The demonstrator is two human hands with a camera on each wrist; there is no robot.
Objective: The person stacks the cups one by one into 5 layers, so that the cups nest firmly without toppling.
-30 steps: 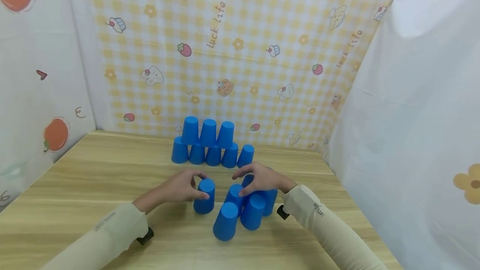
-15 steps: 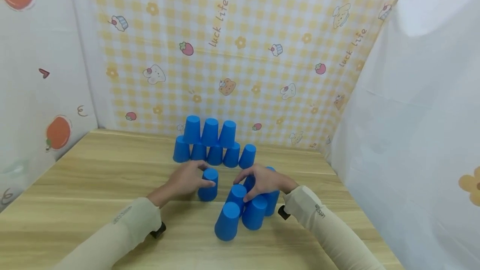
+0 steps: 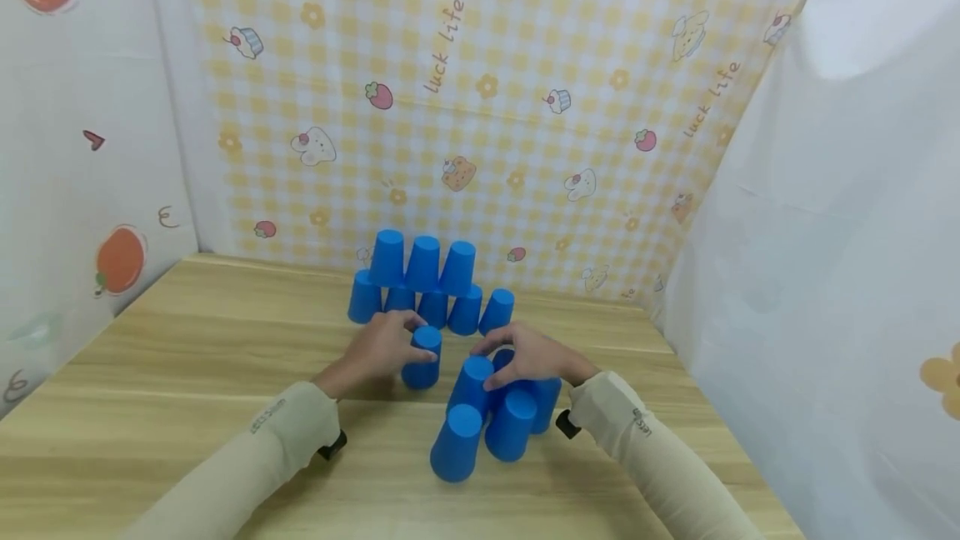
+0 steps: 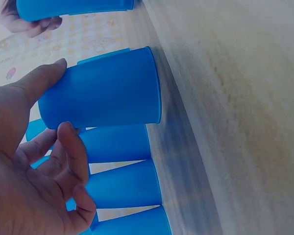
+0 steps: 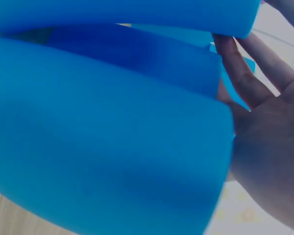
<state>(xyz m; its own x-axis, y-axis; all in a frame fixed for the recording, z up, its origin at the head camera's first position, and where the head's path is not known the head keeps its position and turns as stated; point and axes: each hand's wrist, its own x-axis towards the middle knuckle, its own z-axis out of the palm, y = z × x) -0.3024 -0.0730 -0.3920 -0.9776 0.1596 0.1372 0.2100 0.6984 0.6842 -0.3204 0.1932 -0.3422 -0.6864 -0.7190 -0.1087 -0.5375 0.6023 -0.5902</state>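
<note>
My left hand (image 3: 381, 348) pinches an upside-down blue cup (image 3: 422, 363) near its top, in front of the cup pyramid. In the left wrist view, thumb and fingers lie on opposite sides of that cup's narrow end. My right hand (image 3: 529, 355) grips another blue cup (image 3: 472, 383) by its upper part, over a cluster of upside-down cups. Close to it stand a front cup (image 3: 455, 444), a second cup (image 3: 511, 426) and a third cup (image 3: 547, 407). One more cup sits partly hidden behind the right hand's fingers.
At the back, a row of upside-down blue cups (image 3: 365, 298) bears three more cups (image 3: 423, 263) on top. The row's right end cup (image 3: 497, 311) has nothing on it. A patterned cloth (image 3: 525, 132) hangs behind the wooden table (image 3: 225, 340).
My left hand has carried its cup away from me and slightly right, toward the pyramid. My right hand has raised its cup a little. The stacked cups at the back stay put.
</note>
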